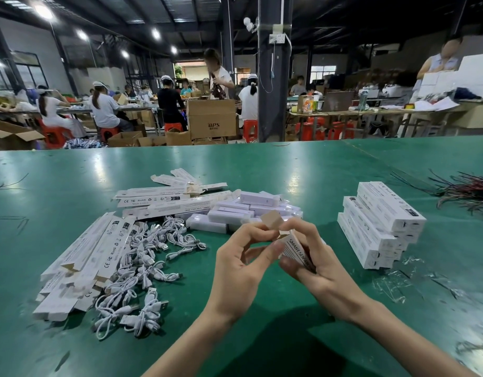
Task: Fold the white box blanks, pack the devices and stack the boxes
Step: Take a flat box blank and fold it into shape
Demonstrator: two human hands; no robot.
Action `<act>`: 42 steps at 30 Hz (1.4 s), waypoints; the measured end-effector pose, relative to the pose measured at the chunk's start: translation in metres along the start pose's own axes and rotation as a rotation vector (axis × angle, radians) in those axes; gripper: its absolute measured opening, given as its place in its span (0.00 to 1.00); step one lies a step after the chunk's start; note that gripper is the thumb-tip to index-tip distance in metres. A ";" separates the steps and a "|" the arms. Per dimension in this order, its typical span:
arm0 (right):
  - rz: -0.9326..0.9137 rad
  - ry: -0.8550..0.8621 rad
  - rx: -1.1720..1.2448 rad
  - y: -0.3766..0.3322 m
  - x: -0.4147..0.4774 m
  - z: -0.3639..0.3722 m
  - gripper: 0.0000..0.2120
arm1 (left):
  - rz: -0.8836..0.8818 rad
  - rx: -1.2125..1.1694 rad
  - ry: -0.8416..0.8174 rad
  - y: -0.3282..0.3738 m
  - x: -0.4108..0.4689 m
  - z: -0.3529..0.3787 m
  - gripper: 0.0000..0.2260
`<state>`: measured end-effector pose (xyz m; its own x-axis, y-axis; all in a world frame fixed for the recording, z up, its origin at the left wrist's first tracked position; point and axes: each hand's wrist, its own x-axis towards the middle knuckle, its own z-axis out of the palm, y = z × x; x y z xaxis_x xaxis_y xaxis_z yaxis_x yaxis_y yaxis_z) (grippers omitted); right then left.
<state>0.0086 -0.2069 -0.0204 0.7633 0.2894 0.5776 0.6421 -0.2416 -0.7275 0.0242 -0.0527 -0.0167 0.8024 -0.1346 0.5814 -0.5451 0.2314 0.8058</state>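
A white box (297, 251) printed "SMART SENSOR" is held end-on above the green table (262, 170). My right hand (316, 265) grips its body. My left hand (243, 257) pinches the brown end flap (271, 219), which stands open at the top. Flat white box blanks (87, 257) lie in a heap at the left, with more blanks (169, 198) behind them. Wrapped white devices (243, 210) are piled just beyond my hands. Several closed boxes (379, 224) are stacked at the right.
A tangle of white USB cables (145, 268) lies left of my hands. Dark wire strands (469, 191) lie at the far right edge, and clear plastic scraps (395, 284) below the stack. Seated workers and cardboard cartons (211, 118) are beyond the table.
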 end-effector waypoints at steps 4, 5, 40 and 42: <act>0.012 -0.028 -0.026 0.001 0.000 -0.001 0.20 | -0.031 -0.003 0.046 0.002 -0.001 -0.001 0.04; 0.015 -0.032 -0.039 0.001 -0.001 -0.001 0.20 | -0.045 -0.025 0.067 0.003 -0.001 -0.002 0.04; 0.060 -0.045 -0.271 0.007 -0.001 -0.003 0.22 | -0.095 -0.073 0.002 0.002 0.001 -0.003 0.07; 0.052 -0.049 -0.288 0.007 -0.002 -0.003 0.22 | 0.010 0.062 0.011 -0.001 -0.002 -0.004 0.07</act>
<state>0.0121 -0.2116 -0.0256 0.7958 0.3125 0.5187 0.6014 -0.5081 -0.6166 0.0242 -0.0493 -0.0193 0.7993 -0.1222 0.5884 -0.5668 0.1721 0.8057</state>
